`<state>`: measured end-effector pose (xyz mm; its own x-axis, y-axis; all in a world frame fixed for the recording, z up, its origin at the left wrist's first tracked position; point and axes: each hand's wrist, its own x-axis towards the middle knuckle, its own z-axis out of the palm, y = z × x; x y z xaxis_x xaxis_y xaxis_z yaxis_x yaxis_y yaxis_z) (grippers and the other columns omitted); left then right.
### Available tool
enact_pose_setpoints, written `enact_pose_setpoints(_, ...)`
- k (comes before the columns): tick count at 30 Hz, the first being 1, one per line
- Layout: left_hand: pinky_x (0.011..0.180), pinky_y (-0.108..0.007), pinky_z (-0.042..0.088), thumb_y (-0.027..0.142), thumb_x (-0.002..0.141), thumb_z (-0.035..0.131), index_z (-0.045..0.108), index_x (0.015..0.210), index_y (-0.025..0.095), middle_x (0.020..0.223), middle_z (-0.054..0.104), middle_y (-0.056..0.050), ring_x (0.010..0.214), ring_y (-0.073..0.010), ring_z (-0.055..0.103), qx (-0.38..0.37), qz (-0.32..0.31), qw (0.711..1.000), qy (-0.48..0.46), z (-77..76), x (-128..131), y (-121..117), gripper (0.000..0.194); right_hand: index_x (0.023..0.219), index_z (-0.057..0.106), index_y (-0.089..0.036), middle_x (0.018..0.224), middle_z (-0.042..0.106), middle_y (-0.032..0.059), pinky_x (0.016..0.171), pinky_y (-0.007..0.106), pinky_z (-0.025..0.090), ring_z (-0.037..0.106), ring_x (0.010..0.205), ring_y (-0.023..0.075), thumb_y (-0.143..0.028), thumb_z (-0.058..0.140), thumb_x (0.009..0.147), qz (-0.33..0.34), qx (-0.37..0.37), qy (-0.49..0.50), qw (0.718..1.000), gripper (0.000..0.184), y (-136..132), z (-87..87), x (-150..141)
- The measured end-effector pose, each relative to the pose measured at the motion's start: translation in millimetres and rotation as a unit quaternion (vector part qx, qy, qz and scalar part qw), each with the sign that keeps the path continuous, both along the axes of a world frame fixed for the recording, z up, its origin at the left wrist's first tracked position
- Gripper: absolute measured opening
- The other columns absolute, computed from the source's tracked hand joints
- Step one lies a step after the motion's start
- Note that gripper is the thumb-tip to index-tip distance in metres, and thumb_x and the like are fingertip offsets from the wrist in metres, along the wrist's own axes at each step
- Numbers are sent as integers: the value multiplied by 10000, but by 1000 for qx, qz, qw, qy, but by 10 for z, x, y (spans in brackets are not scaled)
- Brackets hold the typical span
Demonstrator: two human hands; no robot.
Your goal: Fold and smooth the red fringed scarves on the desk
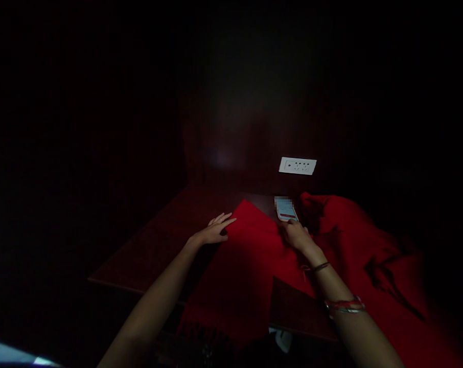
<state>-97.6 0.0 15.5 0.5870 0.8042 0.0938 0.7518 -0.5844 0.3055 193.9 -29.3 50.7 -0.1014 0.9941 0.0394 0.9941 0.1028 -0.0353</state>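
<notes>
Forearms: nearest the camera, bare; left forearm (162, 296) rises from 7 o'clock, right forearm (337, 283) from between 4 and 5, both leaning toward the centre of view.
Back wall (247, 128): dark, faintly reddish, filling 12 o'clock and fading into black at either side.
Desk (147, 250): dark brown wood, its bare left part at 8 o'clock.
Red heap (357, 225): crumpled cloth at 4 o'clock, with deep, shadowed folds.
Red cloth (242, 271): at 6 o'clock, lying fairly flat on the desk, a pointed corner toward the wall; its fringed end hangs past the desk's near edge. Too dark to tell whether it joins the heap.
Right hand (296, 235): at 4 o'clock, over the cloth's right side, fingers curled downward; cannot tell whether they grasp anything.
Left hand (212, 234): just past 6 o'clock, released, fingers extended and thumb apart, at the cloth's upper left edge.
Outlet plate (298, 166): white, on the wall at 3 o'clock.
Phone (287, 209): just beyond the right fingertips, screen lit, its top blurred.
Bracelets (344, 305): red and silver, on the right forearm.
Ring (221, 220): on a left finger.
</notes>
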Motion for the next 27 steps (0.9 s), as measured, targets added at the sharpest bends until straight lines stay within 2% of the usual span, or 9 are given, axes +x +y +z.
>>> enact_pose_setpoints(4,962,-404,111,298,680,477,91,1287,263,1355,69,-12,1217,-232,34,-3,7,1000,1,-10,-10,14,720,1164,370,-236,1169,402,133,759,426,344,424,1003,279,-346,403,756,-31,12,-7,999,423,-21,-41,-144)
enact_pose_setpoints(6,961,-402,116,323,692,461,81,1291,234,1353,80,-38,1216,-232,45,-5,18,1000,3,-17,-5,18,715,1168,368,-211,1170,415,133,779,388,348,440,996,255,-292,455,732,-42,-5,25,999,452,-9,-37,-108)
enact_pose_setpoints(8,957,-409,116,358,713,435,87,1292,222,1349,102,-52,1215,-234,55,-3,28,1000,2,-27,6,21,689,1140,408,-165,1152,449,118,813,310,342,429,1022,212,-194,481,704,1,-12,90,996,444,-7,18,-43)
enact_pose_setpoints(11,947,-432,117,387,732,412,95,1288,251,1345,121,-51,1213,-239,60,1,36,999,-3,-43,18,26,655,1036,510,-115,1048,543,80,793,245,366,474,967,162,-156,442,707,62,-53,239,967,338,-67,235,31)
enact_pose_setpoints(14,934,-454,127,375,739,413,119,1276,301,1345,113,-40,1212,-245,57,1,31,1000,-7,-43,15,23,617,969,562,-107,929,604,55,749,249,403,535,851,141,-191,405,722,76,-117,380,914,305,-183,534,75)
enact_pose_setpoints(17,920,-475,141,363,745,408,168,1257,338,1345,110,-22,1211,-253,52,1,19,1000,-8,-25,5,12,566,941,585,-116,892,620,47,752,255,405,548,824,139,-199,417,703,100,-155,422,888,303,-247,714,145)
enact_pose_setpoints(19,921,-469,149,339,737,419,207,1244,343,1346,111,-7,1211,-251,55,6,9,1000,-9,-7,7,5,550,926,596,-133,890,622,35,755,258,403,551,817,140,-186,420,692,107,-168,384,901,298,-223,693,195)
enact_pose_setpoints(23,946,-403,157,257,701,443,261,1232,305,1344,134,17,1212,-221,80,31,-18,999,-25,21,43,-7,563,845,634,-158,901,620,36,770,247,380,551,824,158,-92,450,633,79,-151,167,971,289,-93,403,221)
enact_pose_setpoints(27,946,-378,182,197,718,382,306,1211,299,1316,229,45,1205,-191,140,33,-52,998,-14,12,92,-12,509,924,606,-208,974,594,23,776,219,368,532,890,155,-54,440,630,63,-129,49,988,371,-8,122,164)
